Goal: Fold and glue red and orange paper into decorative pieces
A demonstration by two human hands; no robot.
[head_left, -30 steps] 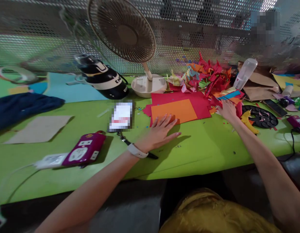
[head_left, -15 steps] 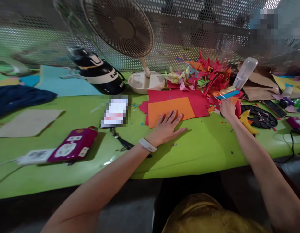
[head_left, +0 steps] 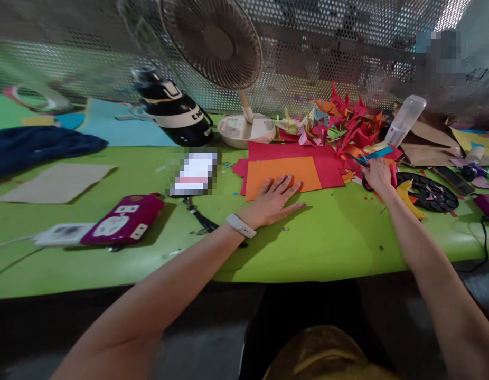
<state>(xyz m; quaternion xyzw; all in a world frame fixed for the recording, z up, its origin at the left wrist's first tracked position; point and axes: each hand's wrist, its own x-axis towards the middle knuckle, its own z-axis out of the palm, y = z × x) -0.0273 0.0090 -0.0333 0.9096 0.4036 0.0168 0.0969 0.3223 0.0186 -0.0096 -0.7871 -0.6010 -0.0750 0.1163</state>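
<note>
Orange paper (head_left: 284,171) lies on the green tabletop (head_left: 308,253) in front of me, overlapping the larger red sheet (head_left: 329,158) beneath it. My left hand (head_left: 271,206) is palm down, fingers fanned wide, their tips over the orange paper's near edge and the heel of the hand toward the tabletop; I grip nothing with it. A pale wristband (head_left: 240,226) circles that wrist.

Off to the right, my right hand (head_left: 377,177) has its fingers drawn in around the black-handled scissors (head_left: 357,160), most of the handles hidden under them. I can't tell how far apart the blades stand. A blue strip (head_left: 379,153) lies just beyond my knuckles, and behind it rises a heap of folded paper shapes (head_left: 347,121), mostly red. A clear plastic bottle (head_left: 406,119) leans to the right of the heap. Nearer me, a yellow banana-shaped object (head_left: 410,200) sits beside my right wrist, against a round black tray (head_left: 436,194).

To the left of the orange paper are a phone (head_left: 195,173), its screen blurred out, and a magenta power strip (head_left: 123,219) with a white adapter at its end. Behind them stand a black-and-white flask (head_left: 179,119) and a desk fan (head_left: 218,42).
</note>
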